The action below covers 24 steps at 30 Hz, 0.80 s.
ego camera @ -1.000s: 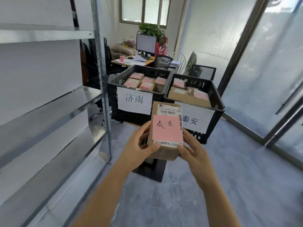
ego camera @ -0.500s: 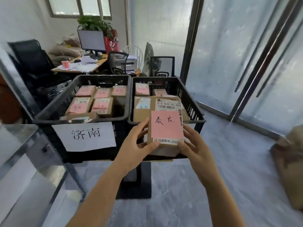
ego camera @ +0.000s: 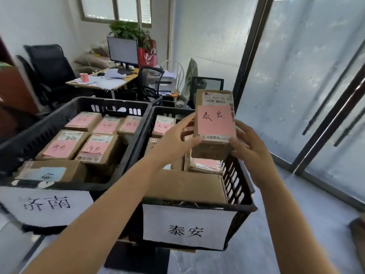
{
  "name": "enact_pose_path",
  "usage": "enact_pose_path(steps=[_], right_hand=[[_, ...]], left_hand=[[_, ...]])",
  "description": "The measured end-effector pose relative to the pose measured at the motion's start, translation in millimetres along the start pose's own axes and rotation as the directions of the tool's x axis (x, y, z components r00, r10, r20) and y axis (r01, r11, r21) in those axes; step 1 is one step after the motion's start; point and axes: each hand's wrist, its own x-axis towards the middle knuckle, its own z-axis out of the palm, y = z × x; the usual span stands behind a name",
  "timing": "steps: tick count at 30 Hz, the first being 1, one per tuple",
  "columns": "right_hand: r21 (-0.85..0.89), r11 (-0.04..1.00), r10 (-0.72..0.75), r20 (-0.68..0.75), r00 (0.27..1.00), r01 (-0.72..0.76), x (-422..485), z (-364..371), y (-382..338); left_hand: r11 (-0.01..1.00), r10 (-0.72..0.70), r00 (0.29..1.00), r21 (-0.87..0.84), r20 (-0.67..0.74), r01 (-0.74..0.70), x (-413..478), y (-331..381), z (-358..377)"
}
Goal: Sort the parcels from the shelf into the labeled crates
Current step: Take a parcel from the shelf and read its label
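Observation:
A small brown cardboard parcel [ego camera: 214,123] with a pink handwritten label and a barcode sticker hovers over the right black crate [ego camera: 240,186], which carries a white paper sign reading 泰安 [ego camera: 185,230]. My left hand [ego camera: 175,139] grips the parcel's left side, thumb under its lower edge. My right hand [ego camera: 248,147] holds its right side with curled fingers. The left black crate [ego camera: 29,139] bears a sign reading 济南 [ego camera: 47,204] and holds several pink-labelled parcels [ego camera: 94,147].
Several parcels and a larger brown box [ego camera: 185,186] lie in the right crate. Behind the crates stand a desk [ego camera: 102,82] with a monitor, office chairs and a plant. Glass doors with black frames [ego camera: 320,125] run along the right. A brown sack [ego camera: 358,234] sits at the right edge.
I have walked from the shelf up to the crates, and the shelf has left the view. Both hands have carried the parcel forward and up, over the right crate.

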Motion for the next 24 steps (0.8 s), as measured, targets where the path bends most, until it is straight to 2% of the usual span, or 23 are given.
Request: enact_pose_path(steps=[5,10,15,20,24], right_hand=[[-0.081,0.996,0.046,0.020,0.999,-0.045,75.8,-3.7,23.8],[-0.168,0.980,0.111,0.002,0.994,-0.109,138.6,1.1,61.7],[-0.200,0.971,0.131,-0.023,0.991,-0.132,180.4,4.0,83.5],[-0.383,0.905,0.163,-0.091,0.983,-0.185,198.3,0.7,108.4],[-0.489,0.836,0.236,-0.092,0.967,-0.250,198.8,0.8,130.4]], left_hand=[[0.993,-0.089,0.996,-0.075,0.009,0.090,71.1,-19.5,-8.6],[0.973,-0.213,0.975,-0.077,0.059,0.217,129.5,-43.0,-18.3],[0.964,-0.226,0.968,-0.116,0.113,0.239,172.6,-57.9,-23.6],[0.957,-0.270,0.947,-0.064,0.176,0.284,197.8,-78.1,-6.6],[0.946,-0.320,0.921,0.028,0.220,0.322,204.3,-96.2,8.6]])
